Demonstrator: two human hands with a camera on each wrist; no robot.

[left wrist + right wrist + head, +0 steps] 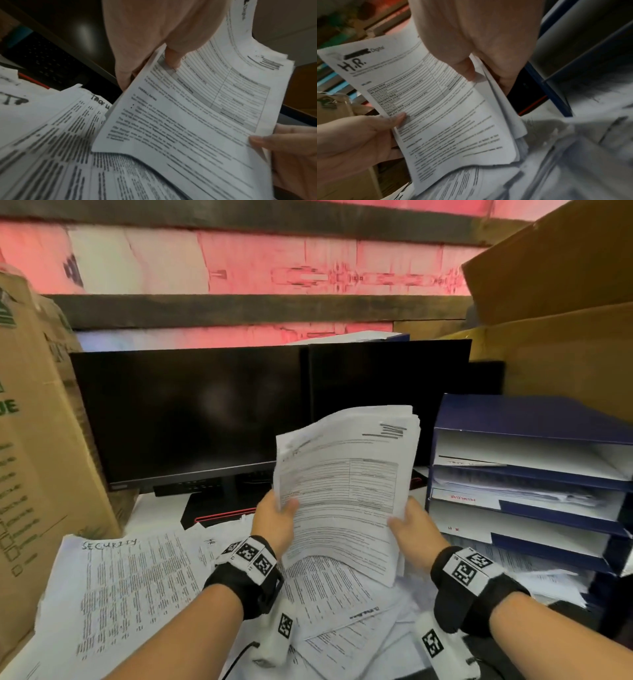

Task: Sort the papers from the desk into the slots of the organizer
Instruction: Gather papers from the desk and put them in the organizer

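Note:
A thick stack of printed papers (346, 484) stands tilted above the desk, held by both hands. My left hand (275, 517) pinches its left edge, thumb on the front sheet. My right hand (409, 525) grips the right edge the same way. In the right wrist view the top sheet (447, 119) bears a handwritten "H.R." mark. The left wrist view shows the stack (197, 121) with my left thumb (172, 58) on it. The blue organizer (527, 484) with several slots stands at the right; some slots hold papers. Loose papers (137, 587) cover the desk below.
A dark monitor (185, 416) stands behind the stack, a second dark screen (387, 392) beside it. Cardboard boxes rise at the left (37, 440) and at the upper right (561, 302). A sheet headed "SECURITY" (109, 543) lies at the front left.

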